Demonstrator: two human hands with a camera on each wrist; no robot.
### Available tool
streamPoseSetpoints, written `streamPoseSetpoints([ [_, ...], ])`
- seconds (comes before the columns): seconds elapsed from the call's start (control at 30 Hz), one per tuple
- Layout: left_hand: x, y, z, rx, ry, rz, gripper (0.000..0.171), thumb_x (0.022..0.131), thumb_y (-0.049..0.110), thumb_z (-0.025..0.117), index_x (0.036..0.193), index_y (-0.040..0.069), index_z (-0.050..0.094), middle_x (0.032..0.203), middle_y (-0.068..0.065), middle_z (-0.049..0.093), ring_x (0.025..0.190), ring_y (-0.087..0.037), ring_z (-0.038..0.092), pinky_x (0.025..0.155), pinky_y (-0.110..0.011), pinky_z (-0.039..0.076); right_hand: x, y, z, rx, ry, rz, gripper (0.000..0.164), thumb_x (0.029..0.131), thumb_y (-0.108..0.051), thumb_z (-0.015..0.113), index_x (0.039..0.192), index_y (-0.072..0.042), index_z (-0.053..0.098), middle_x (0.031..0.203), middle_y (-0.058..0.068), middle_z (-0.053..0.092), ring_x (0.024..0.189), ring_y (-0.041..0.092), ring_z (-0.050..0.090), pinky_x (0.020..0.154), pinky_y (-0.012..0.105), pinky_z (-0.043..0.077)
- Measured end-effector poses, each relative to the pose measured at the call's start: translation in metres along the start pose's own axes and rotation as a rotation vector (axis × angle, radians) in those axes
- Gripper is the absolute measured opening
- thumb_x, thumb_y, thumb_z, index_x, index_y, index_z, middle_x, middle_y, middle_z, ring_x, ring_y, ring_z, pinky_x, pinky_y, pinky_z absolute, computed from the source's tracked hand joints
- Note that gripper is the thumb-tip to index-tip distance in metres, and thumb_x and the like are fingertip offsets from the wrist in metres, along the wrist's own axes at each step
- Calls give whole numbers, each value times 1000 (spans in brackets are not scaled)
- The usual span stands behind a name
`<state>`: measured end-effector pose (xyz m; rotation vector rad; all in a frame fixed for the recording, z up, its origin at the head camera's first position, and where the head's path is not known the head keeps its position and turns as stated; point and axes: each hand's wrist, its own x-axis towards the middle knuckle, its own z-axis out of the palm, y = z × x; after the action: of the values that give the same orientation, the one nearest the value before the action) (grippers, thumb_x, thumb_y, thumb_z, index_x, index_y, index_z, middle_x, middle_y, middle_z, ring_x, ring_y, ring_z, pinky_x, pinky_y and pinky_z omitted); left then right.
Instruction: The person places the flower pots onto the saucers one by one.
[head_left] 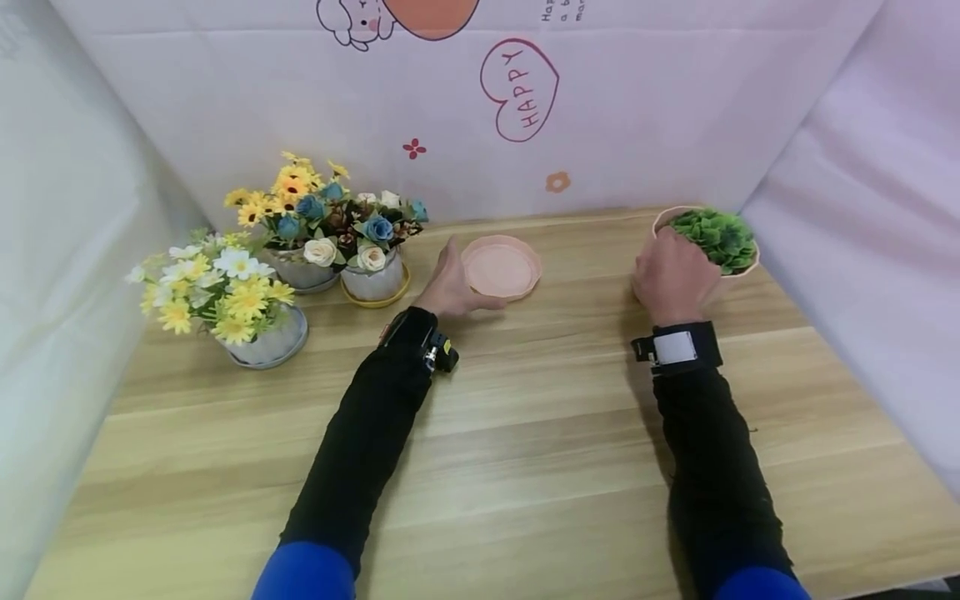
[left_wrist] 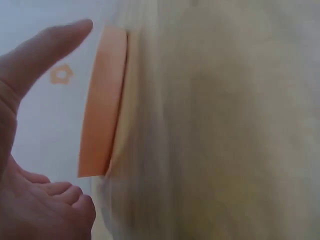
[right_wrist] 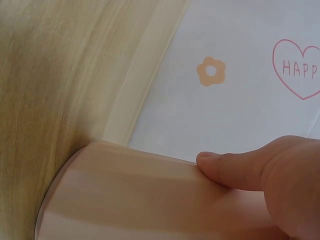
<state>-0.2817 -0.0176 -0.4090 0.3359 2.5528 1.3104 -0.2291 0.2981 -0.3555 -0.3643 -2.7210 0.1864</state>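
Note:
A shallow pink saucer (head_left: 501, 267) lies on the table near its back edge. My left hand (head_left: 452, 287) is spread at the saucer's left side. In the left wrist view, thumb and fingers stand apart on either side of the saucer (left_wrist: 102, 105), with a gap visible at the thumb. At the back right, my right hand (head_left: 677, 279) grips the rim of a pink flowerpot (head_left: 726, 286) that holds a leafy green plant (head_left: 718, 236). The right wrist view shows the thumb against the wall of the pot (right_wrist: 135, 192); the other fingers are hidden.
To the left stand several grey flowerpots: one with white and yellow flowers (head_left: 240, 283), one with sunflowers (head_left: 292, 183), and one with blue and cream roses (head_left: 375, 237) on a yellow saucer (head_left: 401, 292). A printed white cloth (head_left: 637, 108) hangs behind the wooden table (head_left: 525, 467).

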Motion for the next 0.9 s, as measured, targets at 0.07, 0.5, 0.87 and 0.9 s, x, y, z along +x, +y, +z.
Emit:
streamPoseSetpoints([
  [0.07, 7, -1, 2, 9, -3, -9, 148, 72, 35, 99, 169, 7, -8, 178, -20, 5, 165, -34, 15, 135, -47, 22, -1, -1, 1, 1, 12, -2, 28, 99, -15, 41, 76, -2, 52, 76, 25, 61, 67, 48, 62, 46, 58, 43],
  [0.5, 19, -2, 7, 54, 0, 49, 139, 73, 32, 99, 170, 5, 2, 177, -19, 15, 164, -34, 21, 135, -45, 23, -1, -7, 1, -3, 64, -25, 30, 103, -15, 39, 79, -1, 53, 76, 24, 61, 67, 46, 61, 48, 57, 43],
  [0.87, 19, -5, 13, 26, 14, 56, 132, 70, 28, 100, 168, 7, 15, 171, -17, 31, 158, -35, 33, 131, -48, 32, -2, -4, 0, -13, 42, -14, 33, 105, -18, 39, 86, 2, 56, 83, 28, 64, 75, 51, 65, 55, 64, 49],
  [0.9, 18, -5, 13, 24, 16, 56, 131, 69, 26, 101, 167, 7, 17, 169, -17, 33, 157, -35, 35, 131, -48, 32, -2, -3, 0, -15, 41, -13, 32, 105, -18, 39, 87, 3, 56, 83, 29, 64, 75, 52, 65, 55, 64, 50],
])
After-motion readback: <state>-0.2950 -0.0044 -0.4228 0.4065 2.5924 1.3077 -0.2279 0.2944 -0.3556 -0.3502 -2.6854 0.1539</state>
